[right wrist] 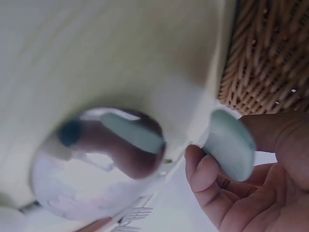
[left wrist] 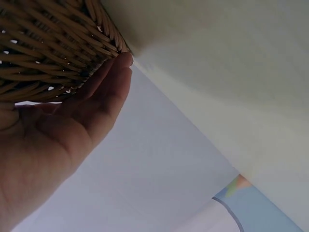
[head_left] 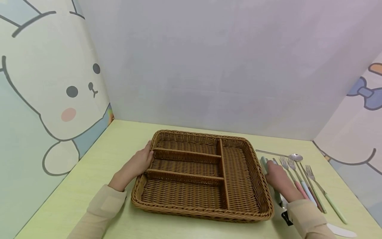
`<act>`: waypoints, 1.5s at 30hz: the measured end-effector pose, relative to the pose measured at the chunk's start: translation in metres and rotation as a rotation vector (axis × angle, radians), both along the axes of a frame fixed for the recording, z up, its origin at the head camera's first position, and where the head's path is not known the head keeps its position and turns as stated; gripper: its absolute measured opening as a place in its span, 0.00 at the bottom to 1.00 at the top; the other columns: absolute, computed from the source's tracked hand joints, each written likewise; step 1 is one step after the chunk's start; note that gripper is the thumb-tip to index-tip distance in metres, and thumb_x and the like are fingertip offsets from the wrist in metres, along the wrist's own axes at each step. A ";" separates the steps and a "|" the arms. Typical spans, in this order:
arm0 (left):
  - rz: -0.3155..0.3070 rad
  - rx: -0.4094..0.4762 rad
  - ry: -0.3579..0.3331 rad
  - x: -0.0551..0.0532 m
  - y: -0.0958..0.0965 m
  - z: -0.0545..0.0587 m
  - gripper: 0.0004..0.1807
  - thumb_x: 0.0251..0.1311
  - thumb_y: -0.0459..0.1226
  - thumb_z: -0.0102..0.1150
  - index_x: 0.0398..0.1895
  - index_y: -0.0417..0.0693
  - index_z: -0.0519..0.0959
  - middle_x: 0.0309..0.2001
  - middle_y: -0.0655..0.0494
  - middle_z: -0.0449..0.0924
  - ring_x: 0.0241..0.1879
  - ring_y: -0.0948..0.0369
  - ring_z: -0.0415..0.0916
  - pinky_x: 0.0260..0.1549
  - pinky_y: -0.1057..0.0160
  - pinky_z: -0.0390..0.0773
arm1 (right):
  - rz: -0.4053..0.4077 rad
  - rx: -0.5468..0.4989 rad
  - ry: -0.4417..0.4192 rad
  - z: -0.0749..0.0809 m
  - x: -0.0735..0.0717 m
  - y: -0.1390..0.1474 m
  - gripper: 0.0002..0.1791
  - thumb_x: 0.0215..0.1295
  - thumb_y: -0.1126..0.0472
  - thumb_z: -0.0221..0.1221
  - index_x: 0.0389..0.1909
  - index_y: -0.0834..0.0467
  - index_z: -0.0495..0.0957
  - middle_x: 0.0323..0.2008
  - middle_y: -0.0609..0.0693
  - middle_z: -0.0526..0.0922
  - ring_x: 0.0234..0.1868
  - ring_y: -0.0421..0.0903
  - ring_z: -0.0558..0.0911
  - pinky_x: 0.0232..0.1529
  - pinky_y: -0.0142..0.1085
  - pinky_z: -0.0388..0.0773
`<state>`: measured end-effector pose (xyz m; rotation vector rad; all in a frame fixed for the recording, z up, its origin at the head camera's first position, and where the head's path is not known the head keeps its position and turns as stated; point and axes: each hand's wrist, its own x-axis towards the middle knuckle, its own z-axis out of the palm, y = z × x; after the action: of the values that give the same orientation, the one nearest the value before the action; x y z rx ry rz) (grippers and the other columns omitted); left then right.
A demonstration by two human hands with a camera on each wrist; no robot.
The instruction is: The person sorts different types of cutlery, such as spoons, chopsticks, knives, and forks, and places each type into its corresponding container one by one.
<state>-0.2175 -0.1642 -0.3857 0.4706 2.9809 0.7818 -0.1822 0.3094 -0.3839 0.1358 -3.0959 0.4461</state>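
Note:
A brown wicker basket [head_left: 191,210] with divided compartments lies on the table. My left hand [head_left: 140,161] holds its left side, fingers [left wrist: 108,92] against the outer wall and the thumb partly hidden at the rim. To the right of the basket, my right hand [head_left: 279,179] pinches the pale green handle [right wrist: 229,145] of a spoon between thumb and fingers. The spoon's shiny bowl [right wrist: 96,169] appears large in the right wrist view and mirrors the hand. In the head view the hand and sleeve cover much of this spoon.
Right of that hand lie several forks [head_left: 310,172] with coloured handles and a metal spoon [head_left: 295,157]. A white blade [head_left: 341,230] and a small black clip [head_left: 286,218] lie near the right sleeve. Behind the table [head_left: 128,129] stands a plain pale wall [head_left: 209,66]; printed panels flank it.

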 end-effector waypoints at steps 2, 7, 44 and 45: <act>0.002 0.002 -0.005 -0.001 0.000 0.000 0.30 0.72 0.36 0.32 0.68 0.24 0.39 0.21 0.51 0.66 0.15 0.61 0.61 0.32 0.56 0.71 | -0.012 -0.010 0.008 0.003 0.001 0.000 0.11 0.43 0.75 0.49 0.32 0.73 0.64 0.19 0.58 0.69 0.18 0.48 0.68 0.16 0.37 0.64; -0.001 0.015 -0.014 -0.002 0.000 -0.002 0.30 0.71 0.35 0.32 0.68 0.25 0.38 0.20 0.51 0.66 0.12 0.62 0.58 0.27 0.59 0.70 | -0.027 -0.024 0.035 0.013 0.002 -0.001 0.16 0.45 0.74 0.47 0.38 0.75 0.64 0.20 0.61 0.71 0.16 0.48 0.67 0.15 0.36 0.61; -0.005 0.020 -0.029 -0.004 -0.001 -0.007 0.31 0.71 0.36 0.30 0.68 0.25 0.36 0.20 0.51 0.66 0.12 0.62 0.60 0.30 0.58 0.71 | 0.197 0.017 0.122 0.031 0.019 -0.067 0.17 0.52 0.78 0.52 0.44 0.68 0.75 0.26 0.59 0.75 0.16 0.41 0.62 0.17 0.31 0.57; -0.005 0.022 -0.031 -0.004 -0.001 -0.007 0.31 0.71 0.36 0.30 0.68 0.25 0.36 0.20 0.51 0.66 0.12 0.62 0.59 0.30 0.58 0.71 | 0.195 0.013 0.099 0.029 0.019 -0.067 0.15 0.52 0.78 0.52 0.42 0.68 0.77 0.26 0.59 0.75 0.17 0.42 0.62 0.17 0.32 0.57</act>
<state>-0.2216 -0.1654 -0.3927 0.4627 2.9437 0.8151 -0.1634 0.2423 -0.3545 0.4491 -3.0005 0.4087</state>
